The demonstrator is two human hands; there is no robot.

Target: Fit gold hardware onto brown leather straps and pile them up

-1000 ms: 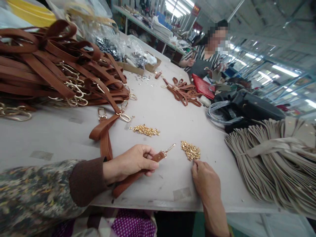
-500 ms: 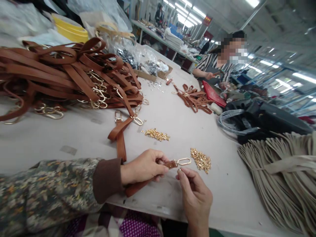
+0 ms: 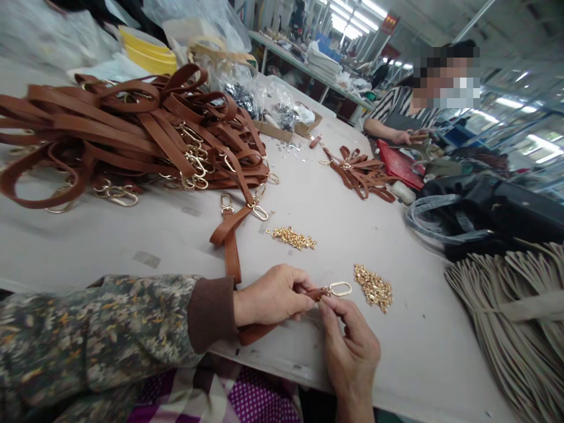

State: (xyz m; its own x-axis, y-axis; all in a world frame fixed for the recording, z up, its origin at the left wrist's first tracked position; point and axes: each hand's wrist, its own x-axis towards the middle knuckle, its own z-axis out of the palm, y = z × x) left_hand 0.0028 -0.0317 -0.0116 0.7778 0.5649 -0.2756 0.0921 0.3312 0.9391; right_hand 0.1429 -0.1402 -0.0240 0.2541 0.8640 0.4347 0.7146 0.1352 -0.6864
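My left hand (image 3: 274, 295) is closed around a brown leather strap (image 3: 259, 333), close to its end. From that end a gold oval snap hook (image 3: 341, 288) sticks out to the right. The thumb and forefinger of my right hand (image 3: 353, 348) pinch a small gold rivet against the strap end; the fingertips mostly hide it. Just beyond lies a pile of gold rivets (image 3: 372, 288), and a second pile of small gold pieces (image 3: 292, 238) is farther up. Another brown strap with gold hooks (image 3: 232, 252) lies behind my left wrist.
A large heap of brown straps (image 3: 110, 129) covers the left of the table (image 3: 176, 241). Bundled beige strips (image 3: 506, 317) and a black bag (image 3: 497, 205) are on the right. Across the table, a co-worker (image 3: 392, 126) sits behind more brown straps (image 3: 361, 170) and a red piece (image 3: 399, 163).
My right hand's fingertips have come up to the strap end, closing the small gap. My left hand still grips the strap. The whole view has shifted, so the scene sits farther right.
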